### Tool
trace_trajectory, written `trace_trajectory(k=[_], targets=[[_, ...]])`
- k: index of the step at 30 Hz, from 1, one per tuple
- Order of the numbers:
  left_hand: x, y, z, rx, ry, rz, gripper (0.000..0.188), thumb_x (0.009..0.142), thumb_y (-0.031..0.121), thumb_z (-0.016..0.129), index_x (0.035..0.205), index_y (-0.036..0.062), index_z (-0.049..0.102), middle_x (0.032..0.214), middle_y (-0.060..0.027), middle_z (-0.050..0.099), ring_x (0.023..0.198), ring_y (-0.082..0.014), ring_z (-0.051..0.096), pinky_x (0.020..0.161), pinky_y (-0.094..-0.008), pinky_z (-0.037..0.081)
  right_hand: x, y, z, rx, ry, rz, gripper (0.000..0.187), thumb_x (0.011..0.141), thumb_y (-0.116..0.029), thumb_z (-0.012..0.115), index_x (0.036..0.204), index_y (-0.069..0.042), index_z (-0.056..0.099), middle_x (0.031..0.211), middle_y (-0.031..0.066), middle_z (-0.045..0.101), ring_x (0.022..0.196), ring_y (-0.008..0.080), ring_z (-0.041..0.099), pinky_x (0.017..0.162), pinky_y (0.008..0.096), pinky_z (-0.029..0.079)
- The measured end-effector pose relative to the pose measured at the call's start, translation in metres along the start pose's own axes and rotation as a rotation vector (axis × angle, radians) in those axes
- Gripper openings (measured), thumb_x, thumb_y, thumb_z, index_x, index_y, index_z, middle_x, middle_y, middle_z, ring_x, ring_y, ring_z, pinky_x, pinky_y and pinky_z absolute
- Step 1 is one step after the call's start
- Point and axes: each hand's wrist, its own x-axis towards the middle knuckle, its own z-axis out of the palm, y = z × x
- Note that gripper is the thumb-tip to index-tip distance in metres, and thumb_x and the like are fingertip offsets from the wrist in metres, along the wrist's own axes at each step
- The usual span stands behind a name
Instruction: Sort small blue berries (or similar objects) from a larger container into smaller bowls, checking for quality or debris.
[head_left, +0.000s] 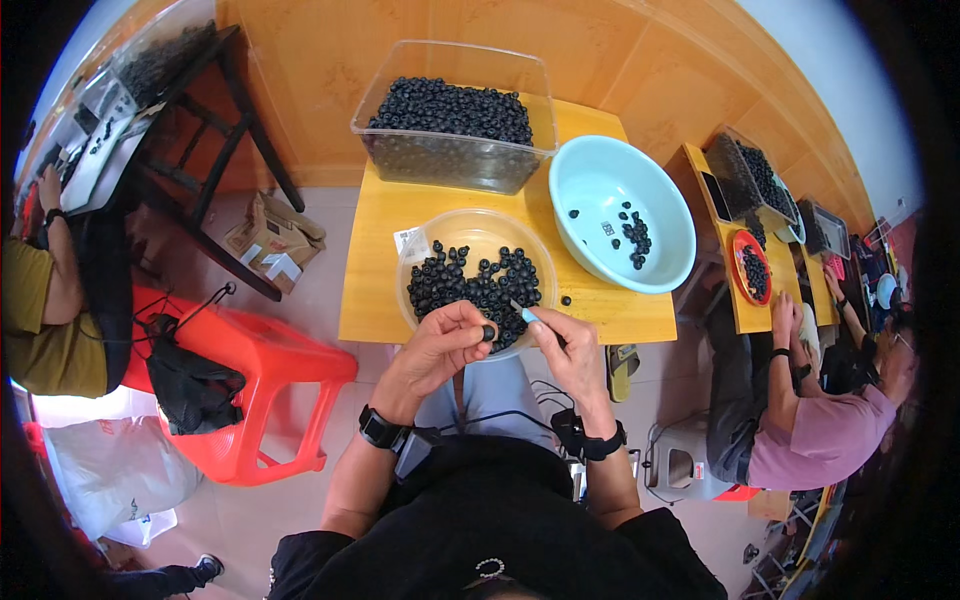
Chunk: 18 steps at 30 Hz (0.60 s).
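Beyond the black shirt (480,510), pinching a round black piece (488,333) in the left hand (440,345), gripping a small light-blue tool (528,315) in the curled right hand (570,355), over the clear bowl (480,228) of similar pieces (440,287) at the near edge of the worktop (625,318).

Labels in your view, wording too small to read.
You have a white label (411,243) with a dark square code on the round clear bowl (500,228), a similar square mark (607,229) inside your light blue basin (640,180), and a pale label (284,272) on the cardboard box (270,225).
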Motion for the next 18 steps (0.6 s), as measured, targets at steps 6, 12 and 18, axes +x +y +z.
trace_trajectory(k=[6,12,18], targets=[[0.003,-0.005,-0.004,0.059,0.046,-0.048,0.018,0.082,0.004,0.064,0.097,0.0058,0.054,0.09,-0.0048,0.063,0.073,-0.0111,0.062,0.066,-0.0216,0.052,0.0,-0.031,0.009,0.149,-0.092,-0.195,0.021,0.074,-0.006,0.069,0.093,0.001,0.064,0.07,0.0098,0.056,0.062,0.0202,0.056,0.057,0.0287,0.043],[-0.004,0.0,0.005,0.21,0.15,-0.101,0.022,0.083,0.006,0.063,0.103,0.0057,0.053,0.092,-0.0049,0.062,0.075,-0.0122,0.062,0.066,-0.0228,0.052,0.005,-0.016,0.006,0.12,-0.049,-0.146,0.02,0.073,-0.008,0.07,0.091,0.0,0.065,0.073,0.0101,0.059,0.064,0.022,0.057,0.058,0.0317,0.044],[-0.003,0.008,-0.007,0.52,0.416,0.103,0.017,0.084,0.008,0.064,0.099,0.0028,0.058,0.088,-0.006,0.064,0.076,-0.0119,0.062,0.07,-0.0243,0.052,0.049,0.036,-0.06,-0.233,0.376,-0.036,0.024,0.076,-0.016,0.068,0.092,0.002,0.064,0.076,0.016,0.064,0.064,0.0276,0.06,0.06,0.0341,0.046]])
